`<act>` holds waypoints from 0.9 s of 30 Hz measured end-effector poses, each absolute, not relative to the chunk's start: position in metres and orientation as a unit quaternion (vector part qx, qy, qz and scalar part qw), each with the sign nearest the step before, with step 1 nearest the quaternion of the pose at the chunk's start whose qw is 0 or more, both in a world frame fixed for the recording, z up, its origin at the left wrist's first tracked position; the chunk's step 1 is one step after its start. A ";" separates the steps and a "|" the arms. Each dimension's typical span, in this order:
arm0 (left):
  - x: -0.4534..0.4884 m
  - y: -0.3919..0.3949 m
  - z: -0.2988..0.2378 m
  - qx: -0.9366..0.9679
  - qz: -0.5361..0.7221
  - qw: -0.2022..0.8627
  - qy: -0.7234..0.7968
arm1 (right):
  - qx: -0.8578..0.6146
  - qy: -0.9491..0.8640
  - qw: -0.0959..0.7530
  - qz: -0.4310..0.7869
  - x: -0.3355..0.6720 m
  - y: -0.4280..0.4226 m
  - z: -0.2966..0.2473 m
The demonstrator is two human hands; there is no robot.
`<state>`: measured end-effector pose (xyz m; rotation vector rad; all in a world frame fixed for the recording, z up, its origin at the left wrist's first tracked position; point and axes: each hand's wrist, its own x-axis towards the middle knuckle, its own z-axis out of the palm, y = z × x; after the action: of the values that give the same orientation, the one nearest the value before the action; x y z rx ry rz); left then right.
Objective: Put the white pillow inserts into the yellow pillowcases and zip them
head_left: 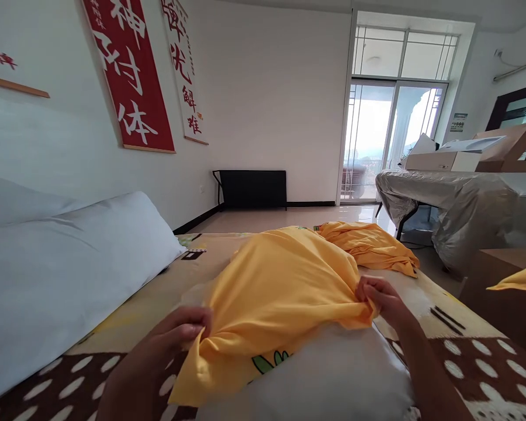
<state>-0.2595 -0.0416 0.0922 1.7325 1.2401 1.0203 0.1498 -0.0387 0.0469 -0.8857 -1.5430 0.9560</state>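
A yellow pillowcase (280, 275) covers the far part of a white pillow (328, 374) lying on the bed in front of me. The near part of the pillow is bare. My left hand (184, 327) is closed on the left side of the pillowcase's open edge, with a loose corner hanging below it. On the right, my right hand (377, 298) pinches the opposite side of that edge. Fabric bunches in both fists and stretches between them. A green leaf print shows partly at the near edge.
Large white pillows (79, 263) lie along the left. Another crumpled yellow cloth (368, 245) rests on the bed's far right. The patterned blanket (486, 362) lies underneath. Beyond stand a plastic-covered table (447, 193) with boxes, and a cardboard box (499, 292) carrying a yellow cloth (521, 279).
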 end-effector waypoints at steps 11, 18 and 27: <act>-0.180 -0.056 0.086 0.821 0.354 -0.013 0.447 | -0.525 -0.734 0.425 0.064 0.115 -0.060 0.067; -0.149 -0.041 0.066 0.856 0.307 0.010 0.415 | -0.465 -0.789 0.401 0.018 0.102 -0.034 0.039; -0.174 -0.048 0.077 0.743 0.516 0.064 0.421 | -0.435 -0.784 0.438 -0.063 0.078 -0.062 0.056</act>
<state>-0.1737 -0.0477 0.0769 2.2434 1.2722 1.5578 0.0780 -0.0621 0.0560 -1.0806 -1.9487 -0.1574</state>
